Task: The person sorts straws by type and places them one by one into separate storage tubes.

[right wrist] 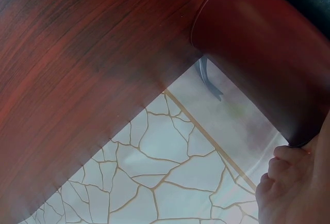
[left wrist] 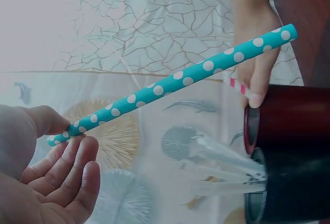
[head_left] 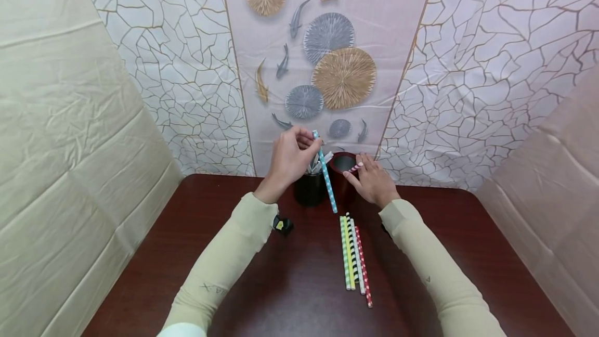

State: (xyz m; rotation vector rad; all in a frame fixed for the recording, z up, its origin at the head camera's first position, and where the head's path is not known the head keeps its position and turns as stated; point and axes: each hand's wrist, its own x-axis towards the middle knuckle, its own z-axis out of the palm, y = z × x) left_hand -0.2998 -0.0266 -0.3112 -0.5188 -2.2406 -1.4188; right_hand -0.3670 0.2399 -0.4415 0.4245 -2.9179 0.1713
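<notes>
My left hand (head_left: 290, 155) pinches a blue paper straw with white dots (left wrist: 178, 75) near its upper end, between thumb and fingers. The straw slants down in front of two cups, its lower end free. My right hand (head_left: 372, 180) holds the rim of a dark red cup (right wrist: 252, 43), thumb on the near side and fingers bent at the far side. A pink-and-white striped straw (left wrist: 237, 85) pokes out of this cup beside the right thumb. Touching the red cup's left side in the head view is a black cup (head_left: 309, 192) with white wrapped sticks (left wrist: 221, 154) in it.
Several patterned straws (head_left: 354, 254) lie side by side on the dark wooden table (head_left: 299, 285), in green, yellow, black, white and red. A patterned cloth wall (head_left: 187, 66) rises right behind the table's back edge, close to the cups. Beige cloth (head_left: 70, 170) hangs at the sides.
</notes>
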